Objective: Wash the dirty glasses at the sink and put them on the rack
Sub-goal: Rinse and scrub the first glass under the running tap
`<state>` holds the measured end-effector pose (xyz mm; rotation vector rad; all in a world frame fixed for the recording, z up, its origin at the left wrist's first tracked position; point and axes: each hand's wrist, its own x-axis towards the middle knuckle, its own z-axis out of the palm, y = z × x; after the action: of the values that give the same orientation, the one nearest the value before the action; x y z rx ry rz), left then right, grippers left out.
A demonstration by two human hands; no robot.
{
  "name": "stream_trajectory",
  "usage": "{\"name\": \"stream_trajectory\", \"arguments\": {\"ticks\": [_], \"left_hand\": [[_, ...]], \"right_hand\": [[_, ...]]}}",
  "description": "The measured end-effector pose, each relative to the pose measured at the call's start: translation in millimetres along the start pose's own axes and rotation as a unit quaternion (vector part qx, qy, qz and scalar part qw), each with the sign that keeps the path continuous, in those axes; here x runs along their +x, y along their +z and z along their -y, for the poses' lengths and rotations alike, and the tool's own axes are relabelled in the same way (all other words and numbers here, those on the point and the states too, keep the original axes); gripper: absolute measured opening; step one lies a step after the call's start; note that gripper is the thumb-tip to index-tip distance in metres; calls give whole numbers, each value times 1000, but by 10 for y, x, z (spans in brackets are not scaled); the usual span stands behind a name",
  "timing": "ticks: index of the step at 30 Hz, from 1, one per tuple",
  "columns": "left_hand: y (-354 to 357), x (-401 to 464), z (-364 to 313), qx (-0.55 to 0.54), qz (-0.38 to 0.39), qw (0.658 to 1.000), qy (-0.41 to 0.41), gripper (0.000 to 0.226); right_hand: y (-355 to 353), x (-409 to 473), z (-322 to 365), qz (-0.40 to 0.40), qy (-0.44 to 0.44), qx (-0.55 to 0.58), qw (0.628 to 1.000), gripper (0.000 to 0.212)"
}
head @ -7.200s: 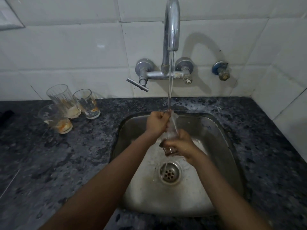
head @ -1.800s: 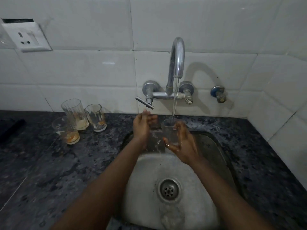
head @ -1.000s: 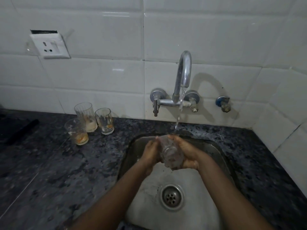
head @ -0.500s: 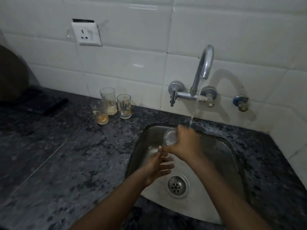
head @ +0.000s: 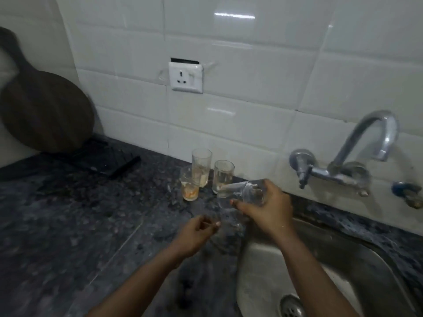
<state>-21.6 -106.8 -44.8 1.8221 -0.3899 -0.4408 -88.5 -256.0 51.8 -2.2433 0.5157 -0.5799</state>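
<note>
My right hand (head: 266,210) grips a clear washed glass (head: 240,191), tipped on its side with its mouth toward the left, above the counter just left of the steel sink (head: 357,255). My left hand (head: 196,232) hovers lower and to the left, fingers loosely curled, holding nothing. Three dirty glasses stand by the wall: a tall one (head: 201,167), a short one with orange residue (head: 189,186) and another (head: 223,175) right behind the held glass. A dark flat rack (head: 103,159) lies on the counter at far left.
The tap (head: 366,145) with its lever handle (head: 303,177) stands on the tiled wall at the right; no water stream is visible. A round dark board (head: 43,110) leans in the left corner. A wall socket (head: 185,76) sits above the glasses. The counter (head: 80,225) is dark speckled stone.
My right hand has carried the glass out of the water stream and leftward over the counter. My left hand has moved left with it. The view has swung to the left.
</note>
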Motion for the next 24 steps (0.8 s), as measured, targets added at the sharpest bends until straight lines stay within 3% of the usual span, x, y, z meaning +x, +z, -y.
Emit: {"name": "stream_trajectory", "arguments": {"ticks": [4, 7, 10, 13, 24], "left_hand": [[-1090, 91, 278, 53, -113, 992, -13, 14], [-1968, 140, 505, 116, -208, 971, -28, 19], [-2685, 176, 742, 136, -287, 947, -48, 11], [-3211, 324, 1041, 167, -342, 924, -45, 21], [-3914, 784, 1715, 257, -330, 908, -3, 33]], "right_hand": [[923, 319, 540, 16, -14, 134, 991, 62], [1675, 578, 1012, 47, -23, 203, 978, 57], [2331, 798, 1402, 62, -33, 210, 975, 59], [2821, 1010, 1751, 70, -49, 176, 981, 58], [4033, 1662, 2495, 152, -138, -15, 979, 65]]}}
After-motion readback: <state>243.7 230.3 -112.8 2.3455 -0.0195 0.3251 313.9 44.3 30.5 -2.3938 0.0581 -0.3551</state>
